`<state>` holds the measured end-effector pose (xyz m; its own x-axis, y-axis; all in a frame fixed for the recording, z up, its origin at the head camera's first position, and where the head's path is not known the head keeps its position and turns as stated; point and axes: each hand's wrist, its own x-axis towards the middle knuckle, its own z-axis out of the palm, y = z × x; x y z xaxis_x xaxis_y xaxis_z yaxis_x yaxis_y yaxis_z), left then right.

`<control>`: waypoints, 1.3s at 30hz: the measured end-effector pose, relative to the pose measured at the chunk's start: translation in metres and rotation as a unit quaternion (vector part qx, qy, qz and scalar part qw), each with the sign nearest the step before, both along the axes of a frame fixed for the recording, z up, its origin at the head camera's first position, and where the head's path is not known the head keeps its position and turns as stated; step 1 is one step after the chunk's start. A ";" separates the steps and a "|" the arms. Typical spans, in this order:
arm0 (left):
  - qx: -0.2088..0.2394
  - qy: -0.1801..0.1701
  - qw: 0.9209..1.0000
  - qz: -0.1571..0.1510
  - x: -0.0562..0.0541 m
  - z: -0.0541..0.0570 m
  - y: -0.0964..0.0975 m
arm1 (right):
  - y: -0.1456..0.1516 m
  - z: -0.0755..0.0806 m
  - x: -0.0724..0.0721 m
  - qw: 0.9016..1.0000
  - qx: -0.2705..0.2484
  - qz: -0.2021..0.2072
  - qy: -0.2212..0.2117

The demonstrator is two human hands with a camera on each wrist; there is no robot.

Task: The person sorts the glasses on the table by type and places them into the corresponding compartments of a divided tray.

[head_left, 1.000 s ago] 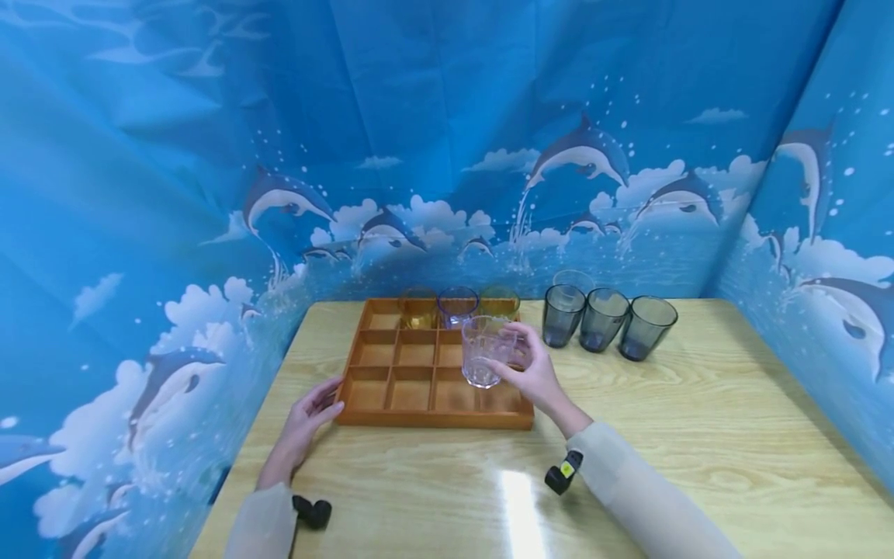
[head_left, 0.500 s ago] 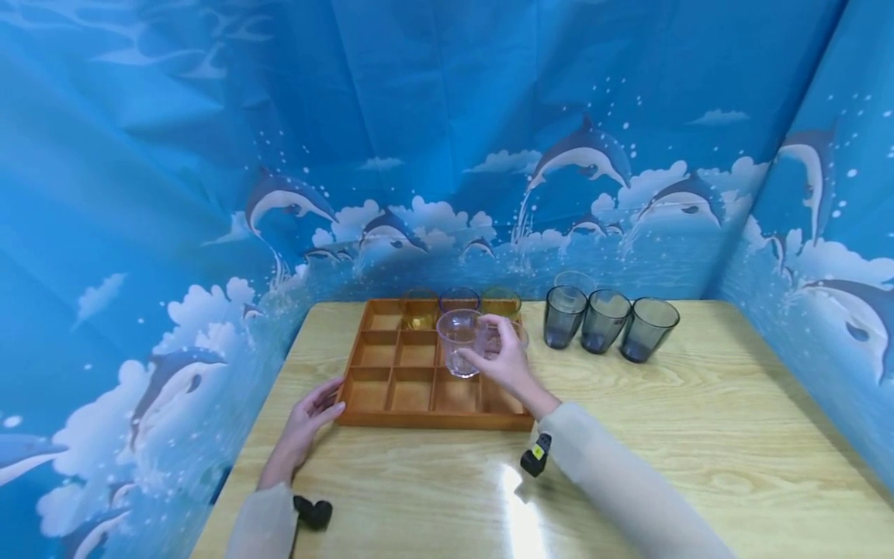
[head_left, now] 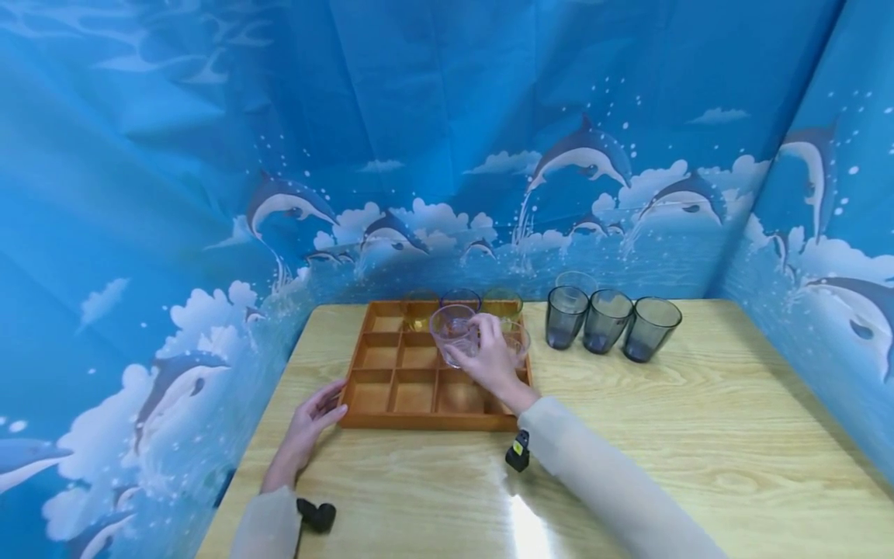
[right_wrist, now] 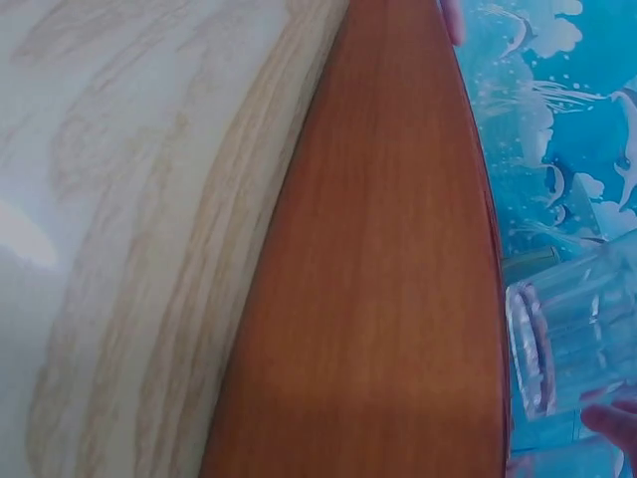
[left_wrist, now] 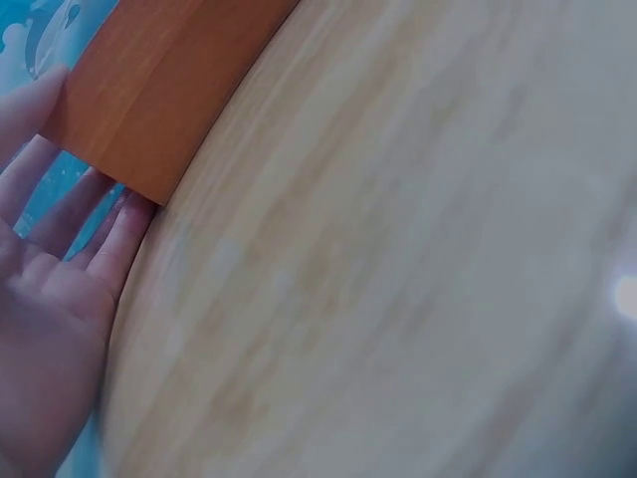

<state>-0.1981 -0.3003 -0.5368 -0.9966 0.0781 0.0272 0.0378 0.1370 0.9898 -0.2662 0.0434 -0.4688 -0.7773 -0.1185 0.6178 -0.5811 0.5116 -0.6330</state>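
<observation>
right hand (head_left: 486,365) has the clear glass (head_left: 449,335) pinched, shifted further left over the wooden tray (head_left: 426,421); left hand (head_left: 307,429) still loosely touching its side

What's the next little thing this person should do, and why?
Probably ease the held clear glass down: the right hand has it over the wooden tray, left of another clear glass; the right wrist view shows its base above the tray's edge. The left hand touches the tray's left side.

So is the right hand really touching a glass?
Touching. The head view shows the right hand gripping a clear glass, with fingers near its rim and the thumb against its side.
</observation>
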 end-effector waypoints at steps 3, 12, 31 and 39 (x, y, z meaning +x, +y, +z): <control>0.004 0.001 1.000 0.000 0.000 -0.001 0.000 | -0.003 -0.001 0.001 1.000 0.013 0.000 -0.004; 0.009 0.001 1.000 -0.003 0.000 -0.001 0.000 | -0.011 -0.003 -0.003 0.999 0.028 -0.022 -0.029; 0.012 0.007 1.000 -0.002 -0.001 0.000 0.003 | -0.004 -0.004 0.014 0.993 0.102 -0.040 -0.040; 0.002 0.008 1.000 0.003 0.000 0.001 0.002 | 0.007 -0.001 0.021 0.994 0.094 -0.055 0.007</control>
